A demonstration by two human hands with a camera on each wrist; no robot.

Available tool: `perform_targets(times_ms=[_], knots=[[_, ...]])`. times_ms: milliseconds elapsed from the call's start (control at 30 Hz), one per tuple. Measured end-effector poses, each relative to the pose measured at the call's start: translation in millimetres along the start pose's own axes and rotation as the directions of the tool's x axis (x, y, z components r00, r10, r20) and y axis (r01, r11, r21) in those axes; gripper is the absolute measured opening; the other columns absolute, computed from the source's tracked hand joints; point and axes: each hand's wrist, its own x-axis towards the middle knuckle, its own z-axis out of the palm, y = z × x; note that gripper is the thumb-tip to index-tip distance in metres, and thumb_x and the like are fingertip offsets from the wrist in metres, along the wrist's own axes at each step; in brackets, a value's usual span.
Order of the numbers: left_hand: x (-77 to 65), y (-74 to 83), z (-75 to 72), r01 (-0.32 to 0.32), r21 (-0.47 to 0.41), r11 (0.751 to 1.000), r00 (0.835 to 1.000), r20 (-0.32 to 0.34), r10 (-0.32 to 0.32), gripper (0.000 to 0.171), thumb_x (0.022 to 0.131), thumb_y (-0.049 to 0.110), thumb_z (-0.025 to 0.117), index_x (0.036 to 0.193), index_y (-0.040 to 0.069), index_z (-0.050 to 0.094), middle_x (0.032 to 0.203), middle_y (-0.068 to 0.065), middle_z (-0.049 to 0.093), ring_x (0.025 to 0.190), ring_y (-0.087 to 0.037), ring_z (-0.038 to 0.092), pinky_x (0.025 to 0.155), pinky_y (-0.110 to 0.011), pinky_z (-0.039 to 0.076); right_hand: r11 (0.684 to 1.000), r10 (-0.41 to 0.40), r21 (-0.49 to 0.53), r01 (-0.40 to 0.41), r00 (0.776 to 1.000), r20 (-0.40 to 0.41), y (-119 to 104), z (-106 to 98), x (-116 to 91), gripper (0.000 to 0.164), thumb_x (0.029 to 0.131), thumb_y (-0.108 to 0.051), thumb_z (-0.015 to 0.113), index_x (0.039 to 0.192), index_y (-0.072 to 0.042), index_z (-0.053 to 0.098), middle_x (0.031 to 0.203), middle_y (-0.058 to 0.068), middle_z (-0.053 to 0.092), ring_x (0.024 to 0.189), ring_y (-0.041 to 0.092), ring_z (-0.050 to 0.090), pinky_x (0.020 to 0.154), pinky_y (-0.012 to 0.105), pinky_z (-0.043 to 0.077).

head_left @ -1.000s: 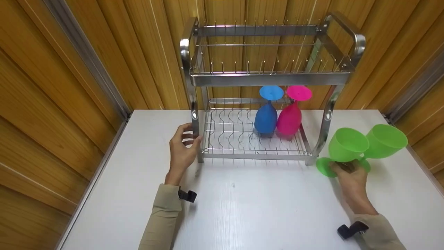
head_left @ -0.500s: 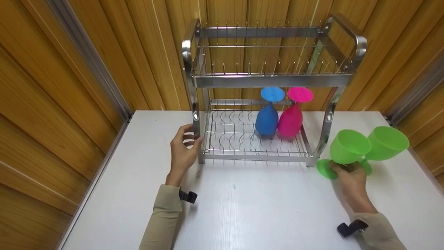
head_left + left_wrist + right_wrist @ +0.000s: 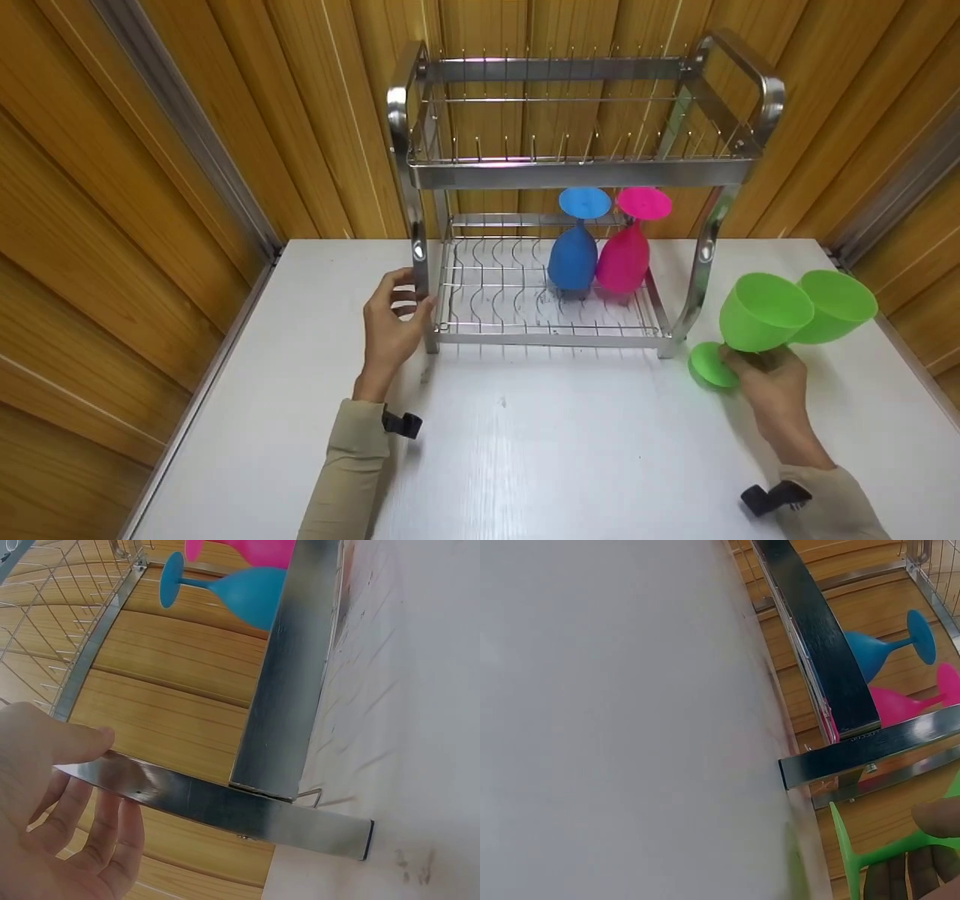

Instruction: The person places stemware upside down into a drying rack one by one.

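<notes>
My left hand (image 3: 391, 330) grips the left front leg of a two-tier metal dish rack (image 3: 547, 340); the left wrist view shows the thumb on one side of the leg (image 3: 172, 791) and fingers on the other. My right hand (image 3: 776, 390) holds a green goblet (image 3: 765, 311) by its stem, bowl up and slightly tilted. In the right wrist view its foot (image 3: 845, 847) appears apart from the table. A second green goblet (image 3: 840, 306) stands just behind, its lower part hidden. Upside down on the lower tier are a blue goblet (image 3: 574, 259) and a pink goblet (image 3: 624, 259).
The rack stands on a white table (image 3: 510, 457) against a wood-panelled wall (image 3: 330, 120). Its upper tier (image 3: 581, 174), with rows of upright wire prongs, overhangs the lower wire shelf (image 3: 495, 292). The rack's right front leg (image 3: 697, 281) stands between the shelf and the green goblets.
My right hand has shifted slightly right with the front green goblet, which now tilts and covers more of the one behind. My left hand keeps its hold on the rack leg.
</notes>
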Motion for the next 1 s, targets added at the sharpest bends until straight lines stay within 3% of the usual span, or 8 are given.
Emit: perform_targets(times_ms=[267, 400, 533, 733, 833, 933, 1000], knots=[[-0.3, 2.9, -5.1, 0.001, -0.008, 1.000, 1.000, 0.000, -0.001, 0.046, 0.091, 0.004, 0.083, 0.134, 0.009, 0.067, 0.124, -0.010, 0.073, 0.101, -0.026, 0.074, 0.085, -0.043, 0.066, 0.984, -0.162, -0.075, 0.159, 0.986, -0.034, -14, -9, -17, 0.040, 0.094, -0.004, 0.080, 0.131, -0.013, 0.068, 0.109, -0.026, 0.069, 0.107, -0.005, 0.064, 0.092, 0.005, 0.051], [0.0, 5.6, -6.5, -0.004, -0.013, 1.000, 1.000, -0.001, 0.004, 0.044, 0.092, 0.005, 0.082, 0.134, 0.010, 0.068, 0.125, -0.011, 0.073, 0.101, -0.027, 0.074, 0.085, -0.045, 0.065, 0.957, -0.269, -0.123, 0.262, 0.962, -0.046, -27, -13, -25, 0.044, 0.092, 0.001, 0.080, 0.135, -0.003, 0.068, 0.112, -0.026, 0.071, 0.110, -0.006, 0.066, 0.094, 0.006, 0.051], [0.5, 11.1, -6.5, -0.008, -0.010, 1.000, 1.000, -0.003, 0.008, 0.044, 0.093, 0.006, 0.082, 0.134, 0.009, 0.067, 0.128, -0.011, 0.072, 0.103, -0.027, 0.074, 0.086, -0.046, 0.065, 0.920, -0.376, -0.148, 0.362, 0.923, -0.081, -38, -15, -31, 0.042, 0.087, 0.010, 0.081, 0.128, 0.003, 0.072, 0.109, -0.024, 0.073, 0.106, -0.006, 0.069, 0.092, 0.006, 0.053], [0.1, 23.9, -6.5, -0.049, -0.006, 0.999, 0.998, -0.036, 0.049, 0.042, 0.093, 0.004, 0.080, 0.133, 0.008, 0.068, 0.130, -0.010, 0.070, 0.105, -0.027, 0.073, 0.084, -0.044, 0.066, 0.834, -0.541, -0.187, 0.519, 0.836, -0.093, -47, -12, -39, 0.044, 0.080, 0.021, 0.080, 0.122, 0.008, 0.074, 0.112, -0.027, 0.072, 0.104, -0.012, 0.069, 0.091, 0.004, 0.053], [-1.8, 32.7, -5.7, -0.087, -0.008, 0.996, 0.996, -0.024, 0.087, 0.041, 0.094, 0.003, 0.079, 0.133, 0.006, 0.067, 0.128, -0.011, 0.069, 0.106, -0.029, 0.073, 0.085, -0.043, 0.066, 0.762, -0.640, -0.181, 0.622, 0.765, -0.067, -52, -7, -41, 0.046, 0.076, 0.026, 0.077, 0.119, 0.012, 0.074, 0.114, -0.026, 0.071, 0.105, -0.013, 0.069, 0.093, 0.004, 0.052], [-5.4, 42.5, -2.8, -0.135, 0.000, 0.991, 0.991, 0.007, 0.135, 0.040, 0.094, 0.003, 0.078, 0.133, 0.004, 0.066, 0.127, -0.012, 0.069, 0.108, -0.031, 0.073, 0.087, -0.043, 0.065, 0.671, -0.731, -0.224, 0.707, 0.682, -0.038, -59, -1, -40, 0.043, 0.072, 0.028, 0.078, 0.112, 0.013, 0.075, 0.112, -0.029, 0.069, 0.104, -0.014, 0.067, 0.093, 0.003, 0.051], [-8.2, 49.4, 0.1, -0.163, -0.004, 0.987, 0.986, 0.028, 0.163, 0.041, 0.094, 0.003, 0.078, 0.132, 0.003, 0.066, 0.127, -0.013, 0.070, 0.110, -0.033, 0.073, 0.088, -0.045, 0.065, 0.625, -0.765, -0.262, 0.735, 0.643, -0.022, -63, 3, -40, 0.040, 0.071, 0.027, 0.080, 0.107, 0.012, 0.076, 0.108, -0.027, 0.070, 0.101, -0.017, 0.065, 0.092, 0.003, 0.050]])
